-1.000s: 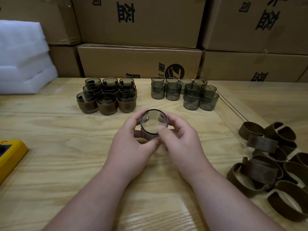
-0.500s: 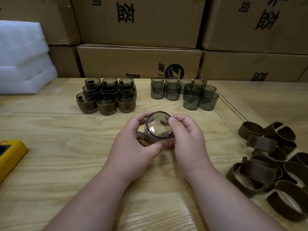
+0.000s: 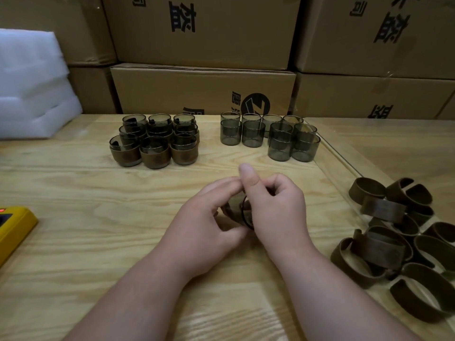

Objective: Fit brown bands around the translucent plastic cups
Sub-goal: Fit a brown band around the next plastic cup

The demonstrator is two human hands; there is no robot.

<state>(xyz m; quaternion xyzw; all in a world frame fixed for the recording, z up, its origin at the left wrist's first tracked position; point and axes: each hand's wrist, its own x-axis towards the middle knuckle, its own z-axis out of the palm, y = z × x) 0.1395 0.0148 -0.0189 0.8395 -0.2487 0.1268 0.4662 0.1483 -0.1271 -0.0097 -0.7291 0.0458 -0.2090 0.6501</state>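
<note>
- Left hand [image 3: 209, 222]: centre of the wooden table [image 3: 73, 193], fingers curled round the held cup [image 3: 242, 212] from the left, thumb under its near side.
- Right hand [image 3: 275, 207]: just right of the left hand and touching it at the fingertips; fingers curled over the cup's dark rim, thumb raised and pointing far.
- Held cup: translucent grey plastic, gripped between both hands above the table, tilted so that its rim faces right; mostly hidden by the fingers. Whether a band sits on it cannot be told.
- Banded cups [image 3: 154, 141]: cluster at far left of centre, standing upright in touching rows; the near three show brown bands round their lower halves.
- Bare cups [image 3: 268, 136]: translucent grey, at far right of centre, upright, some stacked two high; well apart from the banded cluster.
- Loose brown bands [image 3: 398, 242]: heap of open rings at the right edge, overlapping one another, on a clear sheet [image 3: 339, 168] laid over the table.
- Yellow device [image 3: 12, 230]: left edge, a small red light showing on its far end.
- White foam sheets [image 3: 32, 89]: stacked at far left.
- Cardboard boxes [image 3: 204, 87]: stacked along the far side, printed with black characters.
</note>
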